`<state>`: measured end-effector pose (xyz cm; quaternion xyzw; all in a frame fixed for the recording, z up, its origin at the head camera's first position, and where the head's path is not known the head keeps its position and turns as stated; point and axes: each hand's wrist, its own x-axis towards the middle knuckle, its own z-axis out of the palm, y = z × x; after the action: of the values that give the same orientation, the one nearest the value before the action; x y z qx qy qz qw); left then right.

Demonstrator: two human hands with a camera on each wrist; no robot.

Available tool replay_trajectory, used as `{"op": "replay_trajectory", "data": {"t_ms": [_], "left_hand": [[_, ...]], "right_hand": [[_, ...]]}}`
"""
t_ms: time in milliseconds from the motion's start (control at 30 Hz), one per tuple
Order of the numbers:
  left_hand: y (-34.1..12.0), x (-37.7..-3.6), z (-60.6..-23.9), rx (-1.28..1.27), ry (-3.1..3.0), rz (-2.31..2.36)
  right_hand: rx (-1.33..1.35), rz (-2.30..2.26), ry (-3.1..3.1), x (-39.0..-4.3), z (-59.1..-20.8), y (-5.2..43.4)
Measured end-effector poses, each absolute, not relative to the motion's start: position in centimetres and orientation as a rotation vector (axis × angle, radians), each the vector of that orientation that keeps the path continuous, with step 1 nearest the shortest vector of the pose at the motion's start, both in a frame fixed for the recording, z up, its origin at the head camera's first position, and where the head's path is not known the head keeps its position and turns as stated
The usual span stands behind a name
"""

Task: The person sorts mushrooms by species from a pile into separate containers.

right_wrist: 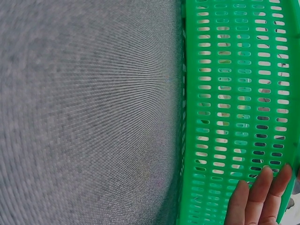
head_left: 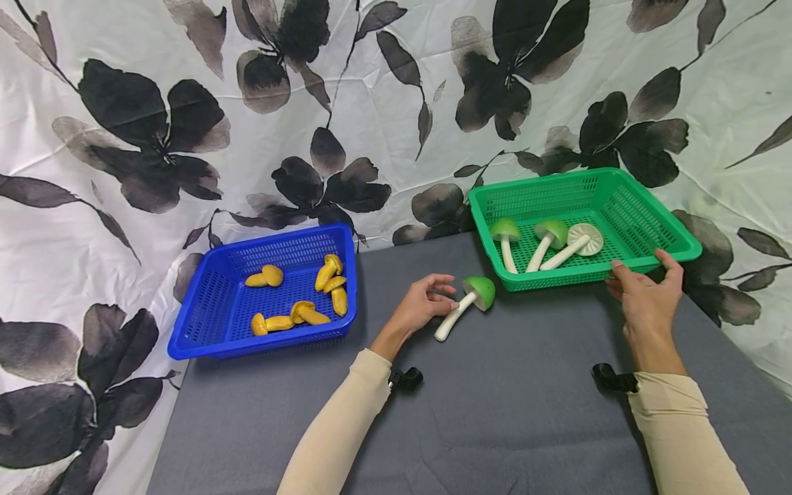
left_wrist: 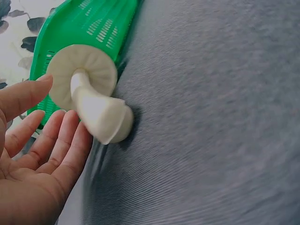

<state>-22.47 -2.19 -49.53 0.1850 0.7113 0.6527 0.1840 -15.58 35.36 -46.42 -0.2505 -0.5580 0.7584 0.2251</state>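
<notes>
- Green-capped mushroom point(head_left: 467, 303) lies on the table point(head_left: 495, 412) beside the green basket point(head_left: 680, 249), stalk slanting toward the left hand point(head_left: 423, 302).
- Left fingers point(left_wrist: 56, 140) loose, just beside the stalk.
- Right hand point(head_left: 646, 295) rests straight-fingered on the basket's near wall.

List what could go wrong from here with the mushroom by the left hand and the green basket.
1. The mushroom lies loose on the table beside the left hand, fingers open; it might roll off before being gripped.
2. The right hand only rests its fingers on the green basket wall, so the basket may slide.
3. Three mushrooms already inside could be knocked about.
</notes>
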Motion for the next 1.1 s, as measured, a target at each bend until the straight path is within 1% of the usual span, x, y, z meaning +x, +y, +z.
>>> {"op": "replay_trajectory", "data": {"t_ms": [433,767,1100], "left_hand": [[-1.4,-21.7,-50.5,0.556,2.166,1.731],[-0.9,-21.9,-50.0,0.618,2.307,1.544],[-1.3,-22.1,-48.7,0.534,2.17,1.51]], "right_hand": [[-0.689,2.099,-1.522,-15.5,-46.4,35.4],[-0.687,2.093,-1.534,-15.7,-46.5,35.5],[-0.694,2.08,-1.54,-15.7,-46.6,35.5]]}}
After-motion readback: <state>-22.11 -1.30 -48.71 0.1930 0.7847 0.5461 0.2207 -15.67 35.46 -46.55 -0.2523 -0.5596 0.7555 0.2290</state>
